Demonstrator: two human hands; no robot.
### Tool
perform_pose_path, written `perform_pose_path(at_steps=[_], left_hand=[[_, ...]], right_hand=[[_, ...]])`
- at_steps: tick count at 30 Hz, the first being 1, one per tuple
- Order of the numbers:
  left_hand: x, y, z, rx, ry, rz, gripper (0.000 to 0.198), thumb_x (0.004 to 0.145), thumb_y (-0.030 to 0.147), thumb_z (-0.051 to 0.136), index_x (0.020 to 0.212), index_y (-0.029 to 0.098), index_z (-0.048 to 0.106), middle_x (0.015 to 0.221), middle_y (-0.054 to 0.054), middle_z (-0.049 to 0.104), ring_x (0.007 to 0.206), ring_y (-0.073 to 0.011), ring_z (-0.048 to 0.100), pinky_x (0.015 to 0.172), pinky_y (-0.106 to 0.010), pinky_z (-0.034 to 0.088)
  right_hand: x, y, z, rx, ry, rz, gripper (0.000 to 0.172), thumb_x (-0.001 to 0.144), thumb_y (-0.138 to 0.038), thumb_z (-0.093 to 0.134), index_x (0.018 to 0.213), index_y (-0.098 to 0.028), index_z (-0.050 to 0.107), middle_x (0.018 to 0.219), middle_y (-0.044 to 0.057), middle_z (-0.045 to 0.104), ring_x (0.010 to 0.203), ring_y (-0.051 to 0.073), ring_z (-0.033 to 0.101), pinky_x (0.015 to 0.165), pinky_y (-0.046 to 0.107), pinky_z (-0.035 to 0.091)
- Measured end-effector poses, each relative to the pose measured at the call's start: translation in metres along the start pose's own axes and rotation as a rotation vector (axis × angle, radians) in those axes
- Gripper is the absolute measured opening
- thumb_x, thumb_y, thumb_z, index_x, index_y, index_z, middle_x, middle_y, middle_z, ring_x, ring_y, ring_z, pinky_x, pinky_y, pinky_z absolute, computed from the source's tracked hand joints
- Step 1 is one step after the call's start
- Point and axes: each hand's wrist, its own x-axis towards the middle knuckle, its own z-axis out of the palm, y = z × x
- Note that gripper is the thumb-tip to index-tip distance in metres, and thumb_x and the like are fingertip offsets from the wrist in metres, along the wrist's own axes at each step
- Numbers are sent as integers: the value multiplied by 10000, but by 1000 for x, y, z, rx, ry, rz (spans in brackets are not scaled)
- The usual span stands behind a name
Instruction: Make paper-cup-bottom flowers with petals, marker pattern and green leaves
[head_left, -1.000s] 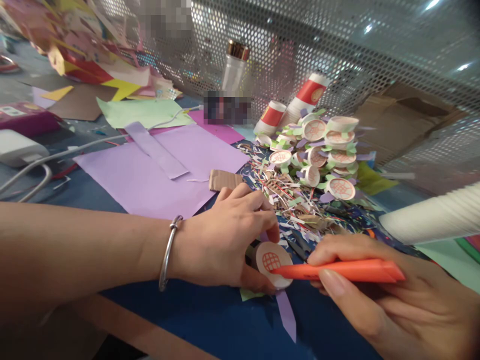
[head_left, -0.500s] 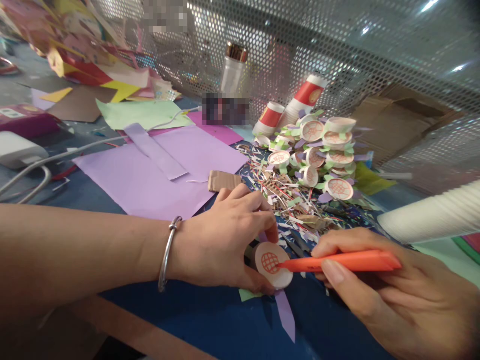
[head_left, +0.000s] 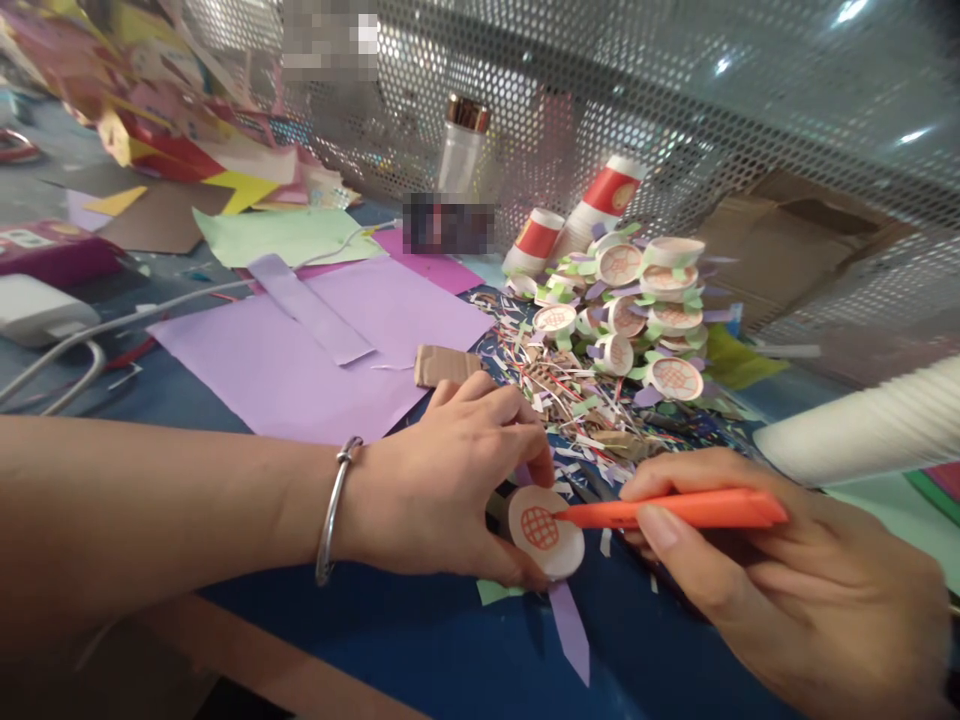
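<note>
My left hand (head_left: 450,480), a metal bangle on its wrist, pinches a small white round paper piece (head_left: 553,540) between thumb and fingers on the blue table. The piece carries an orange grid drawing and has purple and green paper strips under it. My right hand (head_left: 780,590) grips an orange marker (head_left: 675,510) whose tip touches the grid drawing on the piece. Both hands are closed on what they hold.
A heap of similar finished round pieces (head_left: 645,310) lies behind, amid paper scraps. Red-and-white paper cups (head_left: 600,205), a clear bottle (head_left: 459,150), lilac paper sheets (head_left: 300,350), a white charger with cable (head_left: 37,310) and a stack of white cups (head_left: 862,430) surround the hands. A perforated metal screen (head_left: 675,90) backs the table.
The marker tip has shifted slightly left and up across the grid drawing. The left hand keeps its hold on the piece.
</note>
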Motion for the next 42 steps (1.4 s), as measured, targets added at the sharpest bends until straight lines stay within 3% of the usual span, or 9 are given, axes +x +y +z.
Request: perform_pose_path(at_steps=[8,13,23,36,42], left_hand=[[-1,0,-1,-11,-5,-4,535,612,463,918,1026,194,710,1156,-90,597,1077,-304,471,952,-478,389],[-1,-1,-1,-15,3,10,518,632,471,900,1032,203,710,1158,-89,600,1084,-302,470,940,-466,399],[-1,-1,-1,-6,-3,11,519,631,450,899,1042,202,700,1178,-94,608,1099,-313,482,953,-475,378],[-2,-2,0,-2,-5,-2,530,623,468,900,1037,204,701,1171,-90,612,1090,-316,490,968,-496,370],[-2,-5,1,4,-7,3,514,643,515,877,1020,212,702,1148,-90,614,1061,-306,493,945,-487,380]], right_hand=[[-2,0,-2,-158,-23,-6,58,916,-255,595,896,-288,638,760,-53,689,575,144,639,685,258,556],[-4,-3,-5,-257,-35,-24,62,917,-264,581,941,-275,636,761,-30,698,678,180,706,783,283,575],[-7,-4,3,-125,-50,-49,83,923,-214,608,962,-233,679,854,-27,734,740,123,700,802,222,553],[-5,-2,3,-165,-78,-142,88,933,-223,599,1001,-230,656,824,-17,729,653,133,688,763,243,581],[-1,-3,-4,-269,-163,-189,87,955,-244,574,977,-220,655,824,-7,732,662,143,710,767,242,589]])
